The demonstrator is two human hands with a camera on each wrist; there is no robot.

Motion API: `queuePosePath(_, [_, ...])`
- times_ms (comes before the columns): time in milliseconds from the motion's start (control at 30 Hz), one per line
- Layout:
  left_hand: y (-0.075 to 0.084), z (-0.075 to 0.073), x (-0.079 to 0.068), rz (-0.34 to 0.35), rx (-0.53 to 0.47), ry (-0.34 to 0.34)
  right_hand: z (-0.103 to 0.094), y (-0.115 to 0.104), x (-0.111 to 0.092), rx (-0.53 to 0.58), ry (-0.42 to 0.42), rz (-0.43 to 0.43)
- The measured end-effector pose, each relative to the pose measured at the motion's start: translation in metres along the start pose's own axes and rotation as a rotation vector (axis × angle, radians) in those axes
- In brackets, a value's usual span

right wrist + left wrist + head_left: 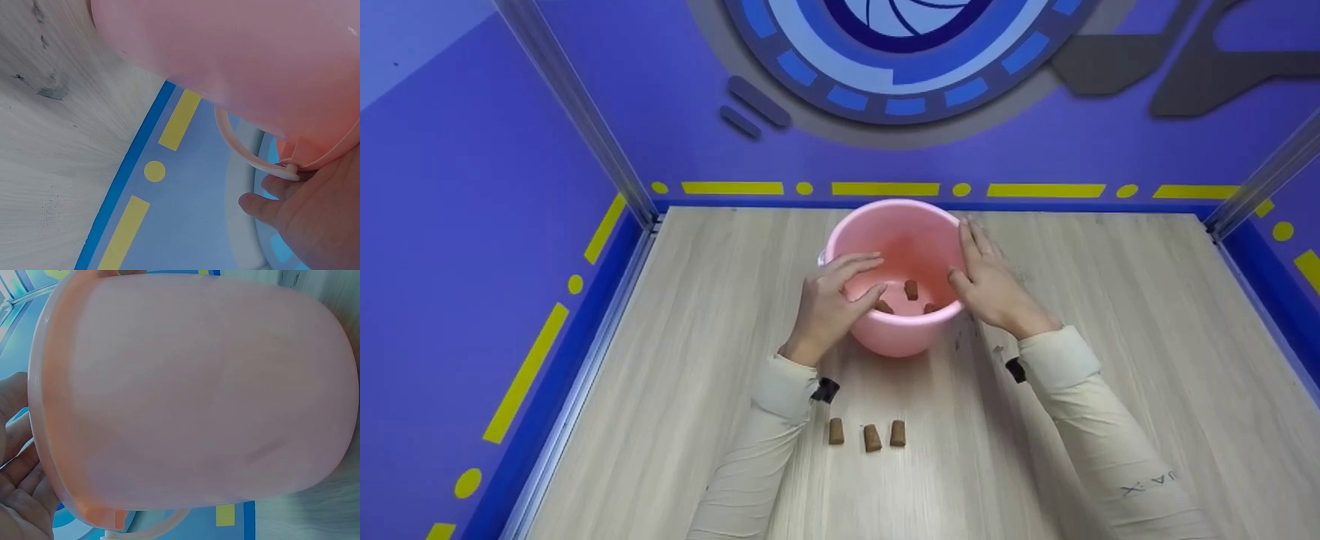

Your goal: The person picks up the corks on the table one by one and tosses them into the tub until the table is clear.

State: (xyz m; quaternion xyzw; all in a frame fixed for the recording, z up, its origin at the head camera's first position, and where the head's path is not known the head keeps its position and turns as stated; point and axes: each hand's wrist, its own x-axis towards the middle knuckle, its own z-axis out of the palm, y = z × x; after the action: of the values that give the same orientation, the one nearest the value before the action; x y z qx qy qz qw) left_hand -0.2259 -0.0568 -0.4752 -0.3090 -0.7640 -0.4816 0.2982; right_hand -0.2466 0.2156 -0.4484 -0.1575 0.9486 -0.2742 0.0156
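Observation:
A pink bucket (pixel 900 330) stands at the back middle of the table, its open top facing up. My left hand (pixel 829 300) holds the left part of its rim, thumb and a finger reaching over the opening. On the opposite side my right hand (pixel 997 289) grips the rim, thumb inside and fingers along the outside. Inside the bucket lie three visible brown cork stoppers (pixel 911 290); the near wall partly hides two. The bucket's pale handle (pixel 242 149) hangs at the back, close to the right hand's fingers. The left wrist view is mostly bucket wall (pixel 197 394).
Three more cork stoppers (pixel 871 438) lie in a loose row on the wooden table (pixel 697 375), between my forearms and nearer me. A blue wall (pixel 885 165) with yellow marks rises just behind the bucket. Side walls stand left and right.

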Motion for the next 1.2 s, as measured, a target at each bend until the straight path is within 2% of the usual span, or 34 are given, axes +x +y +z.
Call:
queuePosePath(367, [0.003,-0.003,-0.003,0.022,-0.03,0.023,0.0,0.0,0.001,-0.007,0.003,0.002])
queuePosePath(867, [0.012,-0.015,-0.018,-0.006,-0.028,0.058,0.0,0.001,0.0,-0.008,0.014,0.003])
queuePosePath(1200, [0.018,-0.024,-0.028,-0.005,-0.07,0.1,-0.001,0.0,-0.001,-0.004,0.01,0.009])
